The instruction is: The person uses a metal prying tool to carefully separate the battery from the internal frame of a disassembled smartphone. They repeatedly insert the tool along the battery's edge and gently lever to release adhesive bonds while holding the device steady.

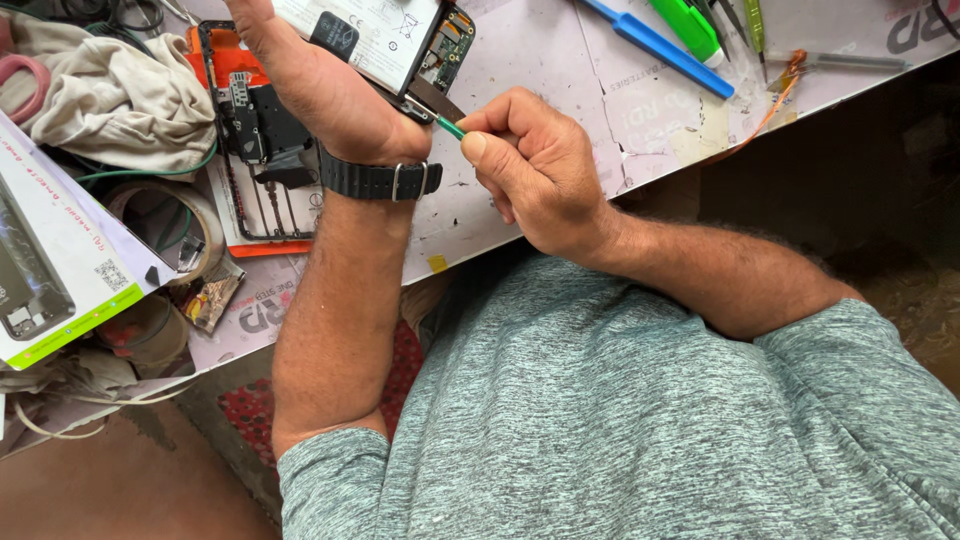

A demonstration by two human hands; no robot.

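Fingers of the right hand [530,165] pinch a thin green stick tool [450,127], its tip at the opened black phone with a white battery [400,45]; the left hand [320,85], wrist bent, grips that phone above the grey table mat [560,70].

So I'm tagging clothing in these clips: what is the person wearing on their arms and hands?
Both hands are bare, no gloves or rings visible. The left wrist carries a black ridged watch strap with a metal buckle. Short sleeves of a heathered grey-green T-shirt end above the elbows, leaving the forearms uncovered.
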